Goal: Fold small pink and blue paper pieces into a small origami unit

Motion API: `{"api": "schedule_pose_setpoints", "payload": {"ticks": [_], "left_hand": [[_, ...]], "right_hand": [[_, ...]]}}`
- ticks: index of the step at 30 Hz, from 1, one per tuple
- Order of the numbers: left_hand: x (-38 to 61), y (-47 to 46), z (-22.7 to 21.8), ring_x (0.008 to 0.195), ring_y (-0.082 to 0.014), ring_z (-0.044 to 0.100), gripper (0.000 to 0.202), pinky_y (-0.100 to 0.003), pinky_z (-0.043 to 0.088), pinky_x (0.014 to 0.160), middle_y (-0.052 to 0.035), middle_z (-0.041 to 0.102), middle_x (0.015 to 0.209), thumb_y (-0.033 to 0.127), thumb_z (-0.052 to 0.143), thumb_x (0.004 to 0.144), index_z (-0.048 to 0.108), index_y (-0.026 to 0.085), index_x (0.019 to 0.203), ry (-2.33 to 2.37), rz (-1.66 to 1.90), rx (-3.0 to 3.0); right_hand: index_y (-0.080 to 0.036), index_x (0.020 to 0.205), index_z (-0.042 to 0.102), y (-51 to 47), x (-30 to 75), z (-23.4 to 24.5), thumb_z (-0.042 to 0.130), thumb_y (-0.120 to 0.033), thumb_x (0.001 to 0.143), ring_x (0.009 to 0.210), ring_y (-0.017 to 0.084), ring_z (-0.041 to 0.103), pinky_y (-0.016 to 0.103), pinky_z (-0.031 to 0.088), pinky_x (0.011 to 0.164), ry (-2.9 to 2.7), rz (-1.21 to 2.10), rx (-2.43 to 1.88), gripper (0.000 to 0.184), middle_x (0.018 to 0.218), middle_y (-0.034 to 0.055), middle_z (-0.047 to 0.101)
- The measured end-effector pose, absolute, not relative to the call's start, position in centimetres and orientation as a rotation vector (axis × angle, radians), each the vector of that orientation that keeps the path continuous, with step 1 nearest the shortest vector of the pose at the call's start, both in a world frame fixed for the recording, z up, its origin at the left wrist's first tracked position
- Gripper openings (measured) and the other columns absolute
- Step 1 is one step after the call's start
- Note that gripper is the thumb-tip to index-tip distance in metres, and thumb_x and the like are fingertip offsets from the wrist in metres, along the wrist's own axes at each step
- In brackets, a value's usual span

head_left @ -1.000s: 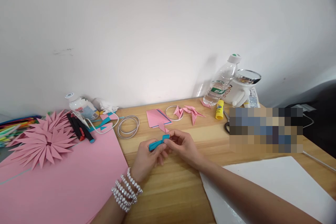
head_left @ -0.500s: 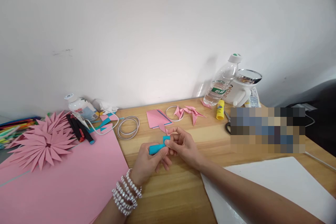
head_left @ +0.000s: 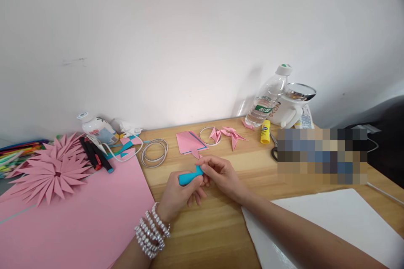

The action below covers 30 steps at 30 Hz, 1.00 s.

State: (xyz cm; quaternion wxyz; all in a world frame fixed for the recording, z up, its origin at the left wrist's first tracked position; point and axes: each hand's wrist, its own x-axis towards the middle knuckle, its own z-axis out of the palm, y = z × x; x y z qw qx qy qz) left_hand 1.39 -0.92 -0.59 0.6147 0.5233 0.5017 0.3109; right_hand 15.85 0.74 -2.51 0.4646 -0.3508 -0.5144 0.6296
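Note:
A small folded strip of blue paper (head_left: 187,178) is held between my two hands above the wooden table. My left hand (head_left: 179,189), with pearl bracelets at the wrist, pinches its long part under the thumb. Thumb and fingers of my right hand (head_left: 219,174) are closed on its upper right end, which is bent up at an angle. My fingers hide part of that end. Just beyond the hands lie pink paper pieces (head_left: 188,142) with a blue edge, and a folded pink paper star shape (head_left: 233,136).
At left, pink paper pinwheels (head_left: 58,185) and black-handled cutters (head_left: 90,154) rest on a large pink sheet (head_left: 94,227). Behind stand a water bottle (head_left: 263,103), a white mug (head_left: 285,111) and a yellow glue stick (head_left: 265,132). Scissors (head_left: 274,151) and a white board (head_left: 318,222) are at right.
The fingers of my right hand have shifted slightly up and left over the blue paper's end, bending it and covering more of it. My left hand stays nearly still.

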Motion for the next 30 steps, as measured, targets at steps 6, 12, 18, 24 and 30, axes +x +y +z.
{"api": "schedule_pose_setpoints", "payload": {"ticks": [6,12,18,24,30], "left_hand": [[1.7,-0.6,-0.4,0.036,-0.0089,0.05,0.023,-0.017,0.035,0.032,-0.0019,0.062,0.049,0.034,0.062,0.067,0.059,0.013,0.057,1.275,0.774,1.245],[1.7,-0.6,0.0,0.039,-0.009,0.05,0.019,-0.019,0.039,0.037,-0.0005,0.061,0.053,0.031,0.063,0.066,0.06,0.013,0.07,1.328,0.981,1.249],[1.3,-0.7,-1.6,0.044,-0.0105,0.052,0.017,-0.02,0.042,0.042,0.0014,0.058,0.056,0.029,0.062,0.068,0.061,0.016,0.078,1.446,1.066,1.443],[1.1,-1.2,-1.6,0.061,-0.0147,0.059,0.016,-0.025,0.047,0.06,-0.004,0.066,0.075,0.023,0.053,0.077,0.065,0.02,0.086,1.415,1.132,1.852],[0.6,-1.2,-1.6,0.073,-0.015,0.061,0.027,-0.024,0.048,0.064,-0.0057,0.066,0.084,0.013,0.047,0.08,0.064,0.023,0.098,1.268,1.143,2.214]], "right_hand": [[-0.017,0.094,0.054,0.9,16.0,-2.8,0.063,-0.033,0.069,0.053,0.009,0.053,0.021,0.045,0.052,-1.259,1.495,-0.888,0.03,0.063,-0.0033,0.054],[-0.016,0.065,0.053,1.1,15.8,-2.9,0.066,-0.038,0.065,0.049,0.01,0.055,0.023,0.045,0.05,-1.179,1.488,-0.954,0.025,0.056,-0.0031,0.056],[-0.016,0.068,0.056,1.1,15.7,-2.8,0.067,-0.033,0.065,0.056,0.011,0.059,0.024,0.047,0.059,-1.132,1.559,-0.918,0.02,0.06,-0.0032,0.06],[-0.016,0.066,0.057,1.4,15.8,-3.5,0.068,-0.03,0.063,0.057,0.011,0.059,0.023,0.046,0.059,-1.057,1.587,-0.924,0.018,0.061,-0.0028,0.061],[-0.016,0.067,0.06,1.3,15.7,-3.3,0.07,-0.029,0.062,0.054,0.009,0.057,0.022,0.046,0.059,-0.983,1.613,-0.906,0.018,0.061,-0.0031,0.061]]}}
